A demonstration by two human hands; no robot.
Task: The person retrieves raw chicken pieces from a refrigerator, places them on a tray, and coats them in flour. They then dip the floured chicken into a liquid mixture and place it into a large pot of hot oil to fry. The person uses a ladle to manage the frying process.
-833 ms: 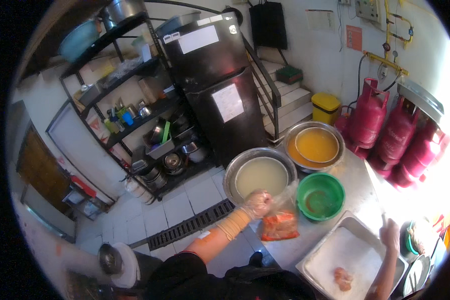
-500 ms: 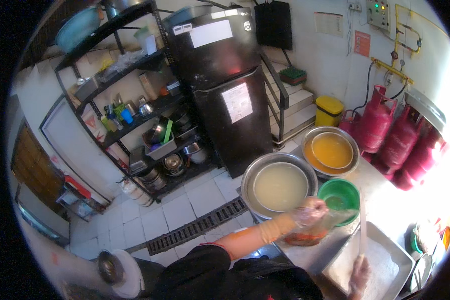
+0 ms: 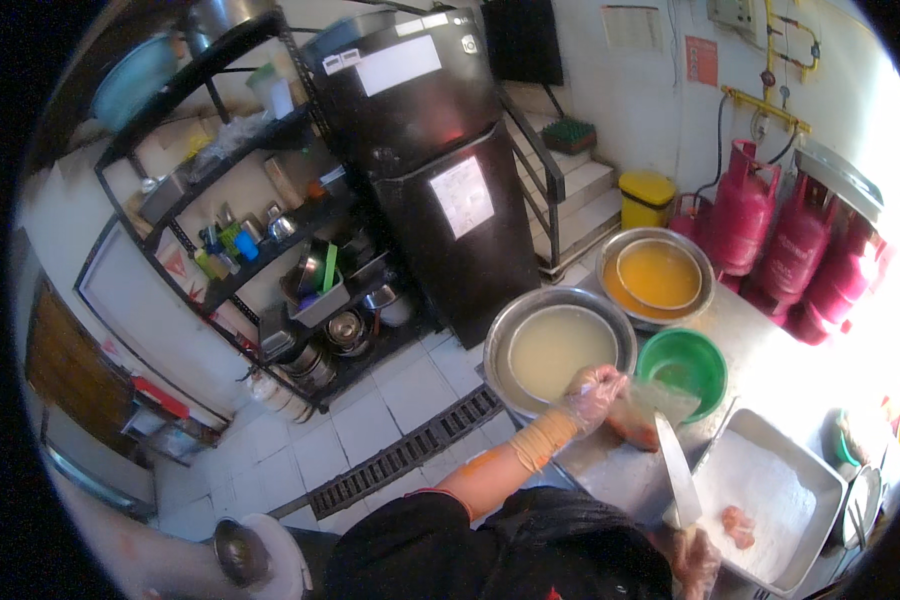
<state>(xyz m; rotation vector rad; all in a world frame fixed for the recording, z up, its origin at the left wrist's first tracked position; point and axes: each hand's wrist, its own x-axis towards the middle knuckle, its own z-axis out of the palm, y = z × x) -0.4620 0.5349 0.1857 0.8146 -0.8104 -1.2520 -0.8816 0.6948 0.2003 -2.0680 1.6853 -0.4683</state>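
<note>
My left hand (image 3: 595,392), in a clear glove with a tan band at the wrist, is closed on the top of a clear plastic bag (image 3: 660,402). Something reddish-orange lies in the bag's lower part. Lower right, my gloved right hand (image 3: 694,562) grips a knife (image 3: 676,470) by its handle. The broad blade points up and left, its tip by the bag; whether they touch I cannot tell. Right of this hand, a pale pink piece of raw meat (image 3: 738,527) lies on white powder in a metal tray (image 3: 828,475).
Beyond my left hand stand a metal bowl of cloudy liquid (image 3: 560,350), a bowl of orange liquid (image 3: 660,278) and a green basin (image 3: 705,370). Red gas cylinders (image 3: 740,215) line the right wall. A floor drain (image 3: 410,450), loaded shelves (image 3: 270,240) and a black fridge (image 3: 460,230) are left.
My right hand has moved left and down, and the knife has swung from upright to leaning toward the bag. The meat shows in the tray now. My left hand has shifted slightly left, still holding the bag.
</note>
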